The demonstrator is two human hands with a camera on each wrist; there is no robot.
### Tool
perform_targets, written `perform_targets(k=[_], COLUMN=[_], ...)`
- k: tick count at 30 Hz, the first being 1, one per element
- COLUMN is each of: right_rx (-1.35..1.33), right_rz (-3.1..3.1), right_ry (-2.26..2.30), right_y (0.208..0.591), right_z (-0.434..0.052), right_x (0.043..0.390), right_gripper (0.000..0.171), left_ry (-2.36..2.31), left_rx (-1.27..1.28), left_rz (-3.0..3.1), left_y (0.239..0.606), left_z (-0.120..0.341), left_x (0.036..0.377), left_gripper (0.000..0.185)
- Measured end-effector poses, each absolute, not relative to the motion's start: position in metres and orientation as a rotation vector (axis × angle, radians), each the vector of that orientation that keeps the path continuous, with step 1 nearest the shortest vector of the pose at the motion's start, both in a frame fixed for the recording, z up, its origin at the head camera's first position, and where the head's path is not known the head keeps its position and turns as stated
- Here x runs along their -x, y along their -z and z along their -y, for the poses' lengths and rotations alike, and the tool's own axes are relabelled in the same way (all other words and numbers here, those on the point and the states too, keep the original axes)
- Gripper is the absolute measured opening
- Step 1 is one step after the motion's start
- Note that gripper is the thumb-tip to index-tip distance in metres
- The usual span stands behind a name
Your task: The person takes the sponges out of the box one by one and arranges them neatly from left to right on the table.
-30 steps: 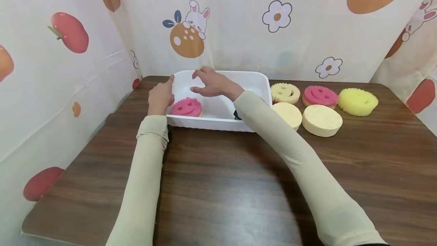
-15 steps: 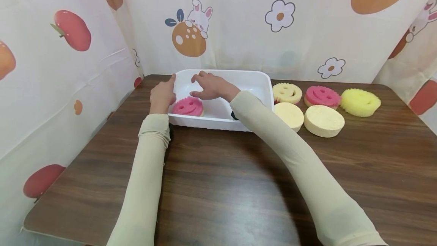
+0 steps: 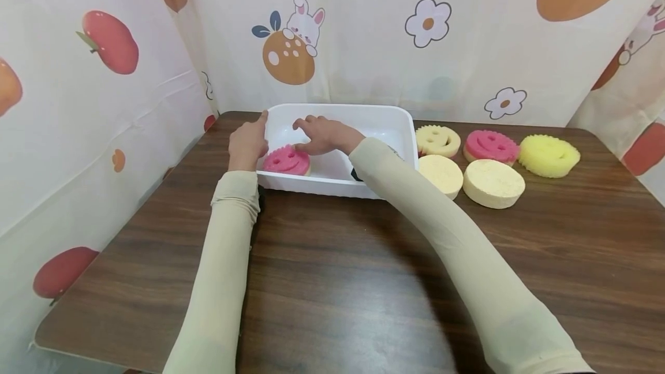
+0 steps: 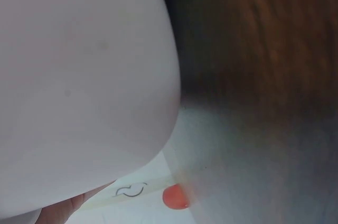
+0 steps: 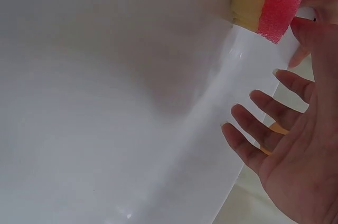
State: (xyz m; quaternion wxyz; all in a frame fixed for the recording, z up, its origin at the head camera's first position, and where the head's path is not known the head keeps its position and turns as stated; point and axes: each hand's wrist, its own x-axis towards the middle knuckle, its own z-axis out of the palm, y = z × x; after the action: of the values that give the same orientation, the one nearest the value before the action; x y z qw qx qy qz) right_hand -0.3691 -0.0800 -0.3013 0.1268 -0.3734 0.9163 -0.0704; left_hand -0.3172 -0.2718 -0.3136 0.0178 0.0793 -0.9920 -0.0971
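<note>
A white plastic tray (image 3: 322, 185) lies near the back of the table. My left hand (image 3: 246, 144) grips its left rim, index finger extended along the edge; the left wrist view shows mostly the tray's outer wall (image 4: 90, 76). Inside, in the front left corner, sits a round smiley sponge (image 3: 287, 160), pink on top and cream below, with a toothed edge. My right hand (image 3: 328, 134) hovers over the tray, fingers spread and relaxed, holding nothing. In the right wrist view its thumb tip is right at the pink layer of the sponge (image 5: 282, 7).
Right of the tray, smiley sponges in cream (image 3: 437, 141), pink (image 3: 490, 147) and yellow (image 3: 549, 156) form a back row. Two plain cream discs (image 3: 493, 183) lie before them. A printed curtain (image 3: 363, 45) hangs behind the brown wooden table (image 3: 332, 281).
My right hand has lowered into the tray, its thumb coming to the pink sponge's edge. The left hand has stayed at the rim. The view has shifted slightly.
</note>
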Motion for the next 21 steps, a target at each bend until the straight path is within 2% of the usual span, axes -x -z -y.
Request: perform_targets(k=[21], right_rx=[1.165], right_rz=[-2.418], right_ry=[0.381], right_y=[0.3057], right_z=[0.0764], right_x=[0.3694], right_gripper=[0.055], left_ry=[0.306], left_rx=[-0.249], left_rz=[3.088], left_y=[0.313], left_z=[0.2724], left_x=[0.3183], left_gripper=[0.078])
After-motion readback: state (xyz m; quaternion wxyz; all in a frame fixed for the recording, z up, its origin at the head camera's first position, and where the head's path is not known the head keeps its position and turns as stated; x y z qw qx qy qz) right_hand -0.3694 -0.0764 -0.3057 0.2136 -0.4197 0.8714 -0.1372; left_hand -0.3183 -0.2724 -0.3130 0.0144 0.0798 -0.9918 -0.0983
